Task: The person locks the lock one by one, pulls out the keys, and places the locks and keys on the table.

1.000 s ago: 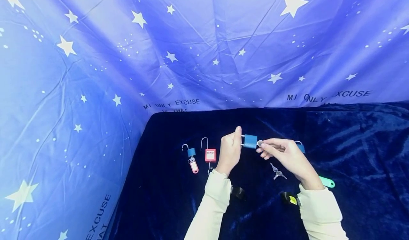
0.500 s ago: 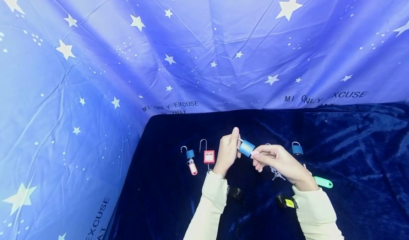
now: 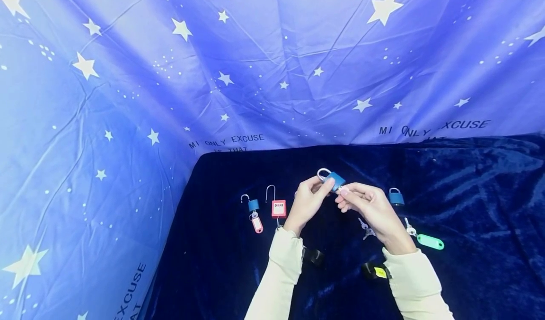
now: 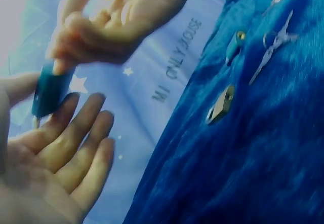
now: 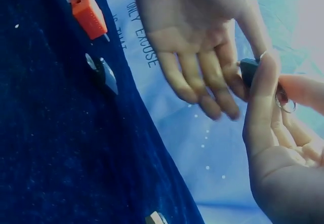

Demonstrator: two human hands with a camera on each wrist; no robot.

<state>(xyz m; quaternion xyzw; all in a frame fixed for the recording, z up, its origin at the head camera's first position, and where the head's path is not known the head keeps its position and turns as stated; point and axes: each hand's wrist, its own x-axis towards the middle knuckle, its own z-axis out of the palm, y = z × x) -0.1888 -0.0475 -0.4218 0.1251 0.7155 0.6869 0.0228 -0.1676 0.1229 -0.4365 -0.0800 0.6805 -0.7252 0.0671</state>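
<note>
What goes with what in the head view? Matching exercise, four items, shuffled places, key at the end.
1. red padlock
2. green tag
3. pink tag
4. raised blue padlock

A. pinched by the left hand
B. between pink tag and left hand
C. by the leftmost blue padlock
D. farthest right on the dark cloth

Pairs: 1-B, 2-D, 3-C, 4-A

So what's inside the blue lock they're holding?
You can't see inside the blue lock; its solid body hides everything. A small ring shows beside the right hand, which covers one end, hiding whether a key sits in it.
</note>
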